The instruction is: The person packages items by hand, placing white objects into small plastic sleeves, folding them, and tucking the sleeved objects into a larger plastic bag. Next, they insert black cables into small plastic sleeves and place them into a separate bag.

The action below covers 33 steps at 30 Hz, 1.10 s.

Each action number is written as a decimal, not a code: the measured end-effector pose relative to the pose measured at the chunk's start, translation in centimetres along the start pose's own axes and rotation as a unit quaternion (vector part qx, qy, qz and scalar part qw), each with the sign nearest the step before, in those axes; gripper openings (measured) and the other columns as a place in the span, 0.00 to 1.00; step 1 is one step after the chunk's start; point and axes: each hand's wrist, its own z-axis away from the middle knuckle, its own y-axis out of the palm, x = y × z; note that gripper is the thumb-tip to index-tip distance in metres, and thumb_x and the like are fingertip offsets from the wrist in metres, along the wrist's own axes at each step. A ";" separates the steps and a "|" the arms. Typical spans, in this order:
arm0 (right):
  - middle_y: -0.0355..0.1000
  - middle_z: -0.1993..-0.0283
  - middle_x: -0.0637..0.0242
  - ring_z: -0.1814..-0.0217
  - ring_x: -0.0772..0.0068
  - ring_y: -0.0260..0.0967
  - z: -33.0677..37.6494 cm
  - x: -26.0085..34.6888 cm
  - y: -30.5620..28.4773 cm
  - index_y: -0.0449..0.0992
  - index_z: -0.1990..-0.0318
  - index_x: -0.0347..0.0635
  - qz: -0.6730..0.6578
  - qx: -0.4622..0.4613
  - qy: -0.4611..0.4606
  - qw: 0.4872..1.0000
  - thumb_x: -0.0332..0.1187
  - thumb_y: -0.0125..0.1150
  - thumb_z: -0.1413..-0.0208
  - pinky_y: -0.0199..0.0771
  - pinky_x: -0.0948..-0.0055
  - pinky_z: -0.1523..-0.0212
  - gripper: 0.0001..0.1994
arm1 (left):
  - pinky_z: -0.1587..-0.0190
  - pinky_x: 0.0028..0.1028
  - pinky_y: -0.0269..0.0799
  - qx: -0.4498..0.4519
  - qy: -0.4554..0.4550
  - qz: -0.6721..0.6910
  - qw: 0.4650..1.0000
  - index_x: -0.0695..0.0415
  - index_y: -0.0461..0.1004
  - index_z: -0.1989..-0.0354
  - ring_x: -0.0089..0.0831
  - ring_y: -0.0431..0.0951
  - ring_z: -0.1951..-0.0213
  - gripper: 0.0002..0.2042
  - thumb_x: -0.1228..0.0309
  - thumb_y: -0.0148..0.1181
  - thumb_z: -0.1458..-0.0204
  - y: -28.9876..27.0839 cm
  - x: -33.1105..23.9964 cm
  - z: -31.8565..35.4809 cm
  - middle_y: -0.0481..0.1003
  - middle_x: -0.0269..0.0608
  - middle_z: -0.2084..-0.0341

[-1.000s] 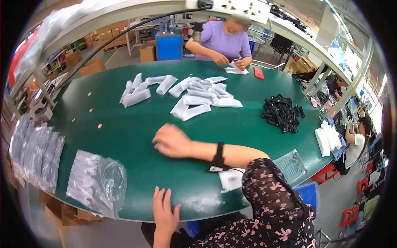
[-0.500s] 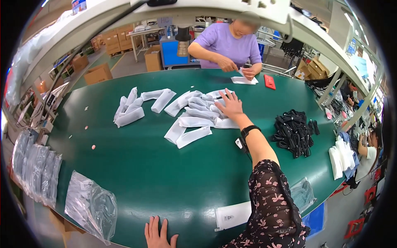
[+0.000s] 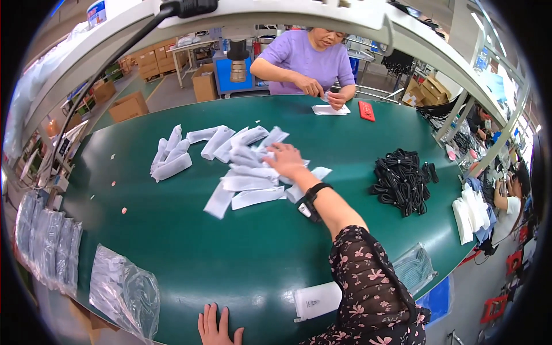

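Note:
My right hand (image 3: 284, 160), with a black band on its wrist, lies over a loose pile of white pouches (image 3: 248, 183) in the middle of the green table (image 3: 190, 247). Its fingers are stretched across the pouches at the pile's right side; I cannot see it gripping one. By the table's near edge, my left hand (image 3: 217, 329) rests flat with fingers apart, holding nothing. A smaller group of white pouches (image 3: 171, 167) sits left of the pile. What the pouches contain is hidden.
Coiled black cables (image 3: 401, 183) lie on the right. Nearer are a white flat bag (image 3: 317, 300) and a clear bag (image 3: 123, 293) of white pouches. Across the table, a person in purple (image 3: 310, 63) handles a white pouch beside a red case (image 3: 366, 111). A frame (image 3: 241, 20) spans overhead.
My right hand has swept left over the pile, and several pouches have shifted left and toward me under it. My left hand stays at the near edge.

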 end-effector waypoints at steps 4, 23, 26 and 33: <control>0.60 0.33 0.66 0.31 0.53 0.54 3.1 7.1 1.1 0.71 0.41 0.58 -0.042 -0.011 -0.063 0.997 0.59 0.48 0.42 0.52 0.47 0.34 0.27 | 0.33 0.51 0.48 0.003 -0.031 0.030 0.999 0.61 0.66 0.41 0.54 0.54 0.33 0.28 0.69 0.64 0.53 0.1 -0.3 0.3 0.59 0.57 0.37; 0.69 0.60 0.59 0.59 0.52 0.71 19.1 21.4 -1.9 0.75 0.57 0.45 -0.078 0.105 -0.490 0.862 0.40 0.62 0.47 0.70 0.57 0.59 0.13 | 0.33 0.46 0.53 -0.084 0.011 0.040 0.996 0.61 0.68 0.43 0.49 0.59 0.35 0.26 0.65 0.64 0.50 1.7 0.5 0.2 0.63 0.53 0.39; 0.69 0.63 0.60 0.61 0.54 0.71 19.2 21.0 -2.6 0.74 0.60 0.41 -0.118 0.054 -0.467 0.875 0.36 0.61 0.45 0.70 0.60 0.63 0.10 | 0.33 0.45 0.53 -0.093 0.019 0.043 0.995 0.60 0.68 0.42 0.48 0.59 0.34 0.26 0.68 0.64 0.51 1.6 0.6 0.5 0.62 0.52 0.38; 0.71 0.63 0.61 0.63 0.62 0.71 22.4 22.3 -9.8 0.71 0.60 0.38 -0.491 0.149 -0.175 0.840 0.32 0.59 0.42 0.69 0.67 0.66 0.09 | 0.40 0.42 0.63 -0.342 -0.039 0.162 0.925 0.63 0.67 0.44 0.54 0.66 0.41 0.25 0.69 0.65 0.50 -2.1 -2.8 -3.0 0.67 0.57 0.45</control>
